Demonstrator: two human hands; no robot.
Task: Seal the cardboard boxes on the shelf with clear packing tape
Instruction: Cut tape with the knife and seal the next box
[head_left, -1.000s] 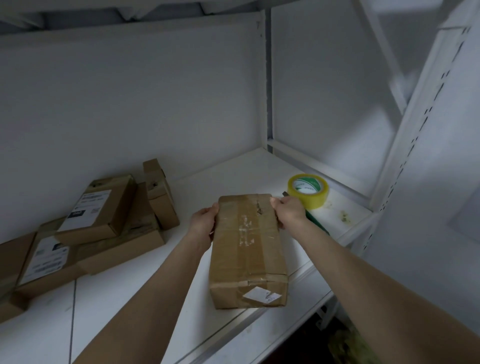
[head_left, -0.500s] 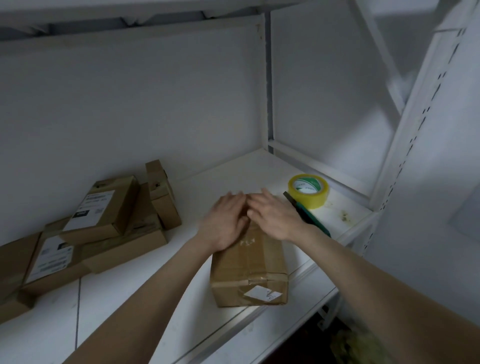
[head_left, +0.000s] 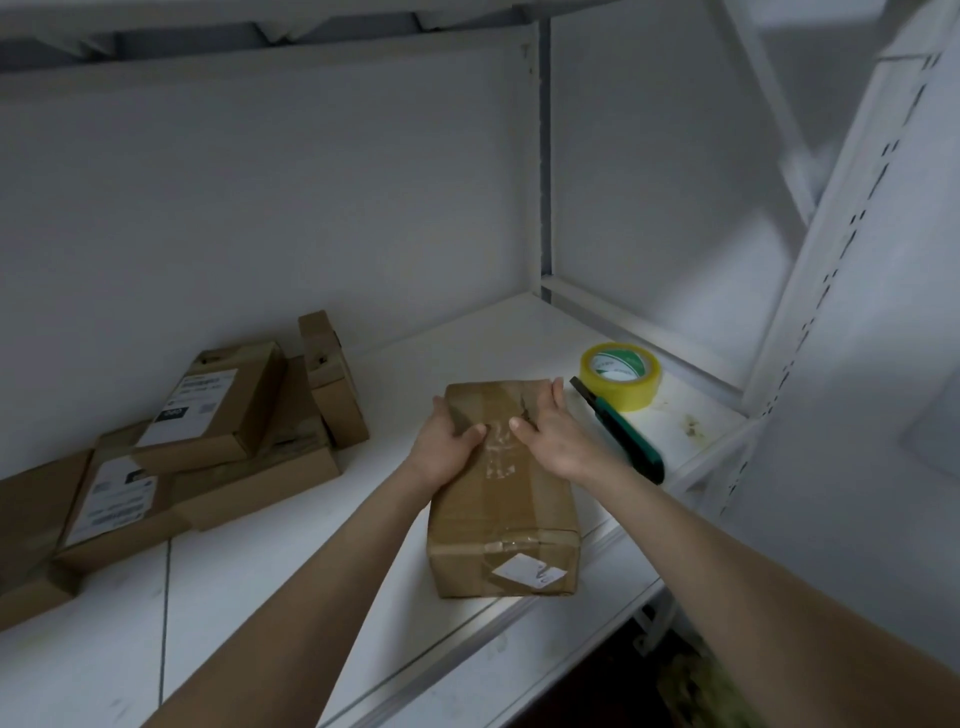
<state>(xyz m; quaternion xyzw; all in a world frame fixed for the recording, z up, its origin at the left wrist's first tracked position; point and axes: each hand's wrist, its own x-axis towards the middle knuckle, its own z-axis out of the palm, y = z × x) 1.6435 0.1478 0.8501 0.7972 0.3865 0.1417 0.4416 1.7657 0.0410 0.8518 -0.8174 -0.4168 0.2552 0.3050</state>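
Observation:
A brown cardboard box (head_left: 501, 519) lies lengthwise on the white shelf (head_left: 291, 597) near its front edge. Clear tape runs along the box's top and across its near end, above a small white label. My left hand (head_left: 451, 444) lies along the top's far left edge with its thumb flat on the tape. My right hand (head_left: 551, 436) mirrors it on the right edge, with straight fingers reaching the far corner. Both press down and grip nothing. A roll of tape (head_left: 621, 376) with a yellow rim stands to the right of the box.
A green utility knife (head_left: 631, 441) lies between the box and the tape roll. Several flat cardboard boxes with labels (head_left: 208, 410) are piled at the left against the back wall. A perforated upright post (head_left: 841, 249) borders the shelf on the right.
My hands went from holding the box's far end to meeting in the middle of its top. Now they have spread apart to the two side edges. The box has not moved.

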